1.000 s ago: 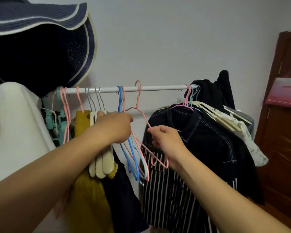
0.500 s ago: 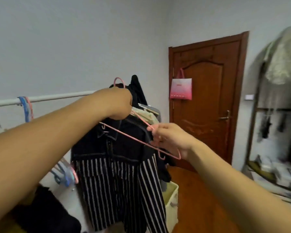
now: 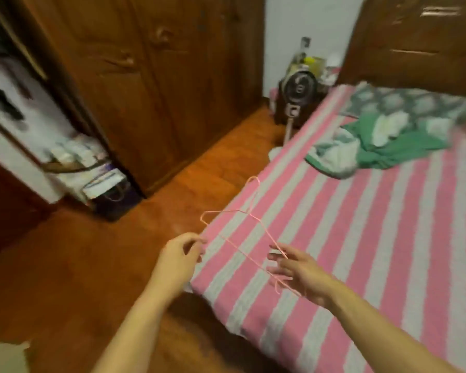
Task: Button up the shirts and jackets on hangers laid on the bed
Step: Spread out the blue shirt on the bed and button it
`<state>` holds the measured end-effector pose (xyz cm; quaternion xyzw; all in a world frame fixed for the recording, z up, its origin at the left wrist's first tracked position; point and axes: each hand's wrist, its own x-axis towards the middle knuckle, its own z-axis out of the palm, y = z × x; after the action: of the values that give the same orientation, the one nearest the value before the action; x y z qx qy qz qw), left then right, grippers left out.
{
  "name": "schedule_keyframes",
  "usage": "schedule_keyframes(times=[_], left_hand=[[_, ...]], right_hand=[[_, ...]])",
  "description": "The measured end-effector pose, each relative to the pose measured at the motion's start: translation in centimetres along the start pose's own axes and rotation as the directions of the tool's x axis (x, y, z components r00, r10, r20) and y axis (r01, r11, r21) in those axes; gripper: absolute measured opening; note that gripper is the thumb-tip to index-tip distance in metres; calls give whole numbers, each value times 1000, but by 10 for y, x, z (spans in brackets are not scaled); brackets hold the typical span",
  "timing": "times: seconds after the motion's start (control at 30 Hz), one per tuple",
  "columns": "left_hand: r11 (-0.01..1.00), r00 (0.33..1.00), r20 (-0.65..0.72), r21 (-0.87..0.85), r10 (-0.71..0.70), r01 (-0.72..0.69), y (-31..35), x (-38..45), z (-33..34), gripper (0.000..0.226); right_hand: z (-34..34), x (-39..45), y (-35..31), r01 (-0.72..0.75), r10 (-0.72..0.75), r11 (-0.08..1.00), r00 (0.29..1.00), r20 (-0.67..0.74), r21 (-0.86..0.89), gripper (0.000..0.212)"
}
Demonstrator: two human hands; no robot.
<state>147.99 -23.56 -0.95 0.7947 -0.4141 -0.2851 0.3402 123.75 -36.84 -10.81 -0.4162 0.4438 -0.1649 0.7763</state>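
Note:
An empty pink wire hanger (image 3: 264, 230) hovers over the near left corner of the bed (image 3: 361, 238), which has a pink and white striped sheet. My left hand (image 3: 178, 254) is beside the hanger's left end with its fingers loosely curled, and I see no contact with the wire. My right hand (image 3: 299, 267) has straight, spread fingers, and the hanger's right end crosses them. No shirt or jacket on a hanger lies on the bed. A crumpled green and white cloth (image 3: 382, 146) sits near the head of the bed.
A brown wooden wardrobe (image 3: 151, 76) stands to the left across a strip of wooden floor (image 3: 78, 265). A standing fan (image 3: 299, 87) is by the bed's far left corner. The wooden headboard (image 3: 414, 44) rises behind. Shelves with papers (image 3: 92, 162) are at far left.
I have turned from the clothes rail to the bed, carrying the pink hanger. Both hands gripped it before; now their fingers have loosened around it over the bed corner.

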Motion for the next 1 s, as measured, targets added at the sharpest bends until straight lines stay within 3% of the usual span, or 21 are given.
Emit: schedule_keyframes(times=[0.03,0.1,0.2,0.3,0.43,0.57,0.7,0.77,0.83,0.9,1.0], left_hand=[[999,988,144,-6,-50,51,-6,11,47,27],[994,898,427,68,-109,89,-13,23,124,20],[986,762,634,165,-132,34,-3,33,203,15],[981,675,729,189,-112,-41,24,37,248,14],[960,569,814,240,-118,-143,48,44,302,13],[956,564,824,206,-54,-210,97,18,355,14],[946,495,868,133,33,-296,159,-53,418,15],[934,456,889,124,46,-336,181,-96,454,15],[925,446,893,117,62,-363,196,-143,492,14],[929,459,887,126,51,-347,209,-196,532,15],[925,400,916,180,-34,-335,242,-282,585,14]], right_hand=[[-42,-13,15,0,6,999,990,-140,44,37],[-113,-43,50,16,36,992,916,-400,125,40],[-193,-96,109,96,119,958,725,-679,271,41],[-237,-152,154,193,214,908,551,-806,372,34],[-272,-225,184,313,258,875,344,-903,369,37],[-315,-297,180,425,230,855,202,-952,296,35],[-396,-356,199,399,270,862,163,-949,313,30],[-435,-378,233,129,364,918,105,-925,376,24],[-458,-401,268,-211,376,912,88,-922,351,37],[-468,-434,299,-342,360,892,139,-923,296,46],[-477,-515,333,-290,428,888,242,-871,356,44]])
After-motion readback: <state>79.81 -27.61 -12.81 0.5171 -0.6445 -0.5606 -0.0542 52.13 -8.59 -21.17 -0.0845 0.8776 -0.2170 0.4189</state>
